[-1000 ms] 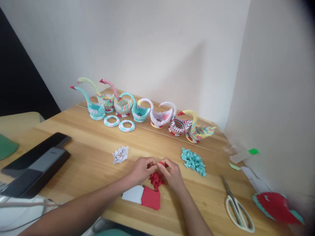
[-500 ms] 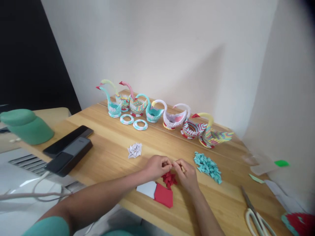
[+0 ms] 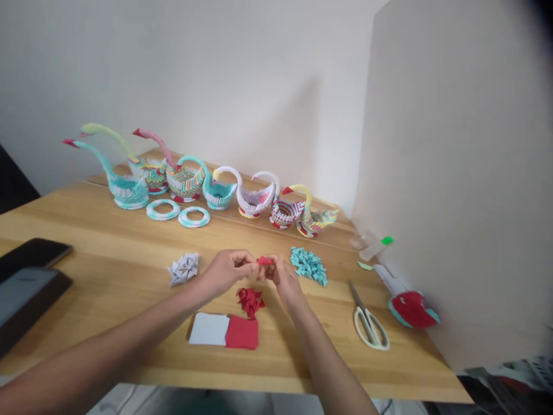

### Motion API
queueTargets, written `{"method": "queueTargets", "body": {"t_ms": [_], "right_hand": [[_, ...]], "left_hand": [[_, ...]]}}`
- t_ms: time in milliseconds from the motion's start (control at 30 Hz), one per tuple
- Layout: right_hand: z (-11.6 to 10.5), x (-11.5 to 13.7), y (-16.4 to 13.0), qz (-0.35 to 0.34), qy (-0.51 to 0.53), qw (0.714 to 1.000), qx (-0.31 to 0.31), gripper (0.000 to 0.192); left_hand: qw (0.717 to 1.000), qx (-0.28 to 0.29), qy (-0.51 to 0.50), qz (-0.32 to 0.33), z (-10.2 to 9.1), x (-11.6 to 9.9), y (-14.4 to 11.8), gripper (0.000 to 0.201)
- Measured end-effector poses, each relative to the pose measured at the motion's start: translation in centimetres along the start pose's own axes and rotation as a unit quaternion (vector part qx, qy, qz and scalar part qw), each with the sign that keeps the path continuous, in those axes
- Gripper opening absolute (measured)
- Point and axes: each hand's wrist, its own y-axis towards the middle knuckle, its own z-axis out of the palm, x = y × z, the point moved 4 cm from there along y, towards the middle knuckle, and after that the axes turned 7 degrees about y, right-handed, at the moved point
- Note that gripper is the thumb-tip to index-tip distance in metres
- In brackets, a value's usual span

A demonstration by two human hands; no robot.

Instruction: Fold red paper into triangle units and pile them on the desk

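Between my fingertips is a small folded piece of red paper [image 3: 264, 261], raised over the table. My left hand [image 3: 235, 270] pinches its left side, and my right hand [image 3: 280, 275] grips its right side. Just below the hands lies a pile of red folded paper pieces [image 3: 250, 302]. Nearer the table's front edge are a stack of white paper slips [image 3: 209, 329] and a stack of red paper slips [image 3: 242, 332], side by side. White folded pieces [image 3: 184, 269] form a heap to the left, and teal folded pieces [image 3: 308, 265] lie beyond my right hand.
Several folded-paper swans [image 3: 254, 199] line the back of the wooden table [image 3: 129, 242], with two paper rings [image 3: 194, 217] before them. Scissors [image 3: 367, 323] and a red-and-teal item [image 3: 413, 309] lie at the right. A phone [image 3: 32, 256] and a dark box-like device [image 3: 32, 300] are at the left.
My view has swung to the right, so the table's contents sit further left. The red paper between my fingers now shows clearly; before, the fingers mostly hid it.
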Motion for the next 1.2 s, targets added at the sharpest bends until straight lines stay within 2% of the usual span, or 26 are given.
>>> {"method": "queueTargets", "body": {"t_ms": [100, 233, 300, 400, 533, 633, 767, 833, 967, 1100, 1200], "right_hand": [[0.0, 1.5, 0.2, 0.016, -0.006, 1.000, 0.004, 0.040], [-0.4, 2.4, 0.4, -0.008, -0.092, 0.996, -0.016, 0.030], [-0.5, 2.0, 0.5, -0.018, -0.149, 0.988, -0.024, 0.031], [-0.7, 1.1, 0.7, -0.025, -0.200, 0.979, -0.040, 0.030], [-0.9, -0.2, 1.0, -0.017, -0.151, 0.988, -0.038, 0.030], [-1.1, -1.0, 0.9, -0.009, -0.117, 0.993, -0.030, 0.026], [-1.2, -1.2, 0.4, -0.030, -0.172, 0.984, -0.037, 0.022], [-1.1, -1.2, 0.2, -0.042, -0.196, 0.979, -0.044, 0.021], [-1.0, -1.7, 0.1, -0.033, -0.173, 0.982, -0.067, 0.023], [-1.0, -2.6, 0.1, 0.014, -0.049, 0.996, -0.073, 0.033], [-1.1, -3.0, 0.1, 0.044, -0.015, 0.996, -0.077, 0.034]], "left_hand": [[1.000, -0.010, 0.021, -0.002, -0.2, -1.2, 0.6, 0.020], [0.998, -0.010, 0.053, -0.011, 0.6, -0.2, 0.9, 0.020], [0.998, -0.010, 0.061, -0.016, 1.0, 0.7, 0.9, 0.019], [0.999, 0.020, 0.032, -0.025, 1.3, 1.8, 1.1, 0.020], [0.998, 0.033, 0.009, -0.045, 1.2, 2.7, 1.6, 0.024], [0.997, 0.033, 0.057, -0.052, 1.1, 2.9, 1.6, 0.021], [0.982, 0.044, 0.179, -0.030, 1.0, 2.5, 0.6, 0.018], [0.978, 0.042, 0.201, -0.022, 1.0, 2.4, 0.3, 0.019], [0.991, 0.042, 0.117, -0.047, 1.2, 3.3, 0.4, 0.020], [0.997, 0.027, 0.022, -0.072, 1.1, 4.3, 0.9, 0.025], [0.996, 0.012, -0.010, -0.086, 1.0, 4.5, 1.0, 0.026]]}}
